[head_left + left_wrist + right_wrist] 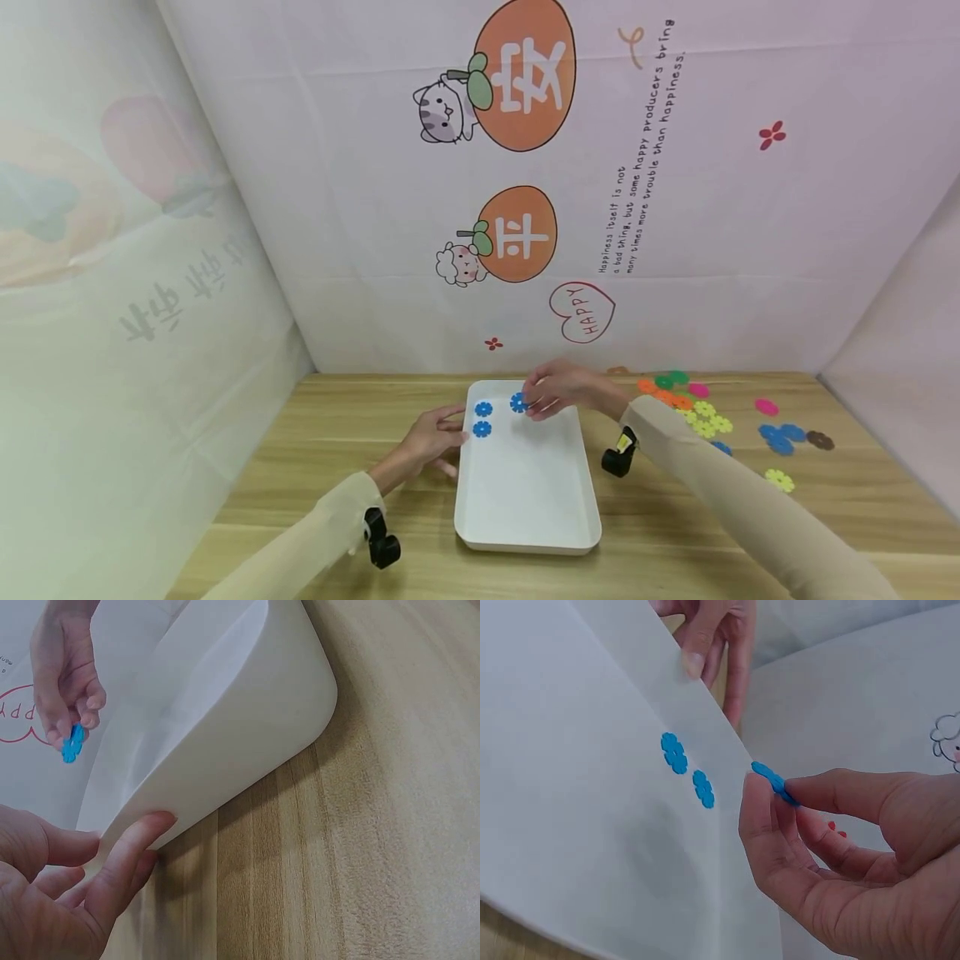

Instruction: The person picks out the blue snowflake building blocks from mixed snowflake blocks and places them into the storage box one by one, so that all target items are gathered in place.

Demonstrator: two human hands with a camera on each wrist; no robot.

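Observation:
At the tray's left side, my left hand [429,437] holds the rim of the white tray [528,500], with a finger along the outer wall in the left wrist view. Over the far part of the tray, my right hand [558,390] pinches a blue flower-shaped plastic disc [775,782] between thumb and fingertips. Two like blue discs lie inside the tray near its far left corner, one disc [483,409] behind the other disc [482,429]. The held disc is raised above the tray floor.
Right of the tray on the wooden table [660,525] lie loose discs: yellow discs [703,421], orange discs [660,392], green discs [672,378], pink discs [767,407], blue discs [778,439] and a brown disc [820,440]. A printed cloth [375,250] hangs behind.

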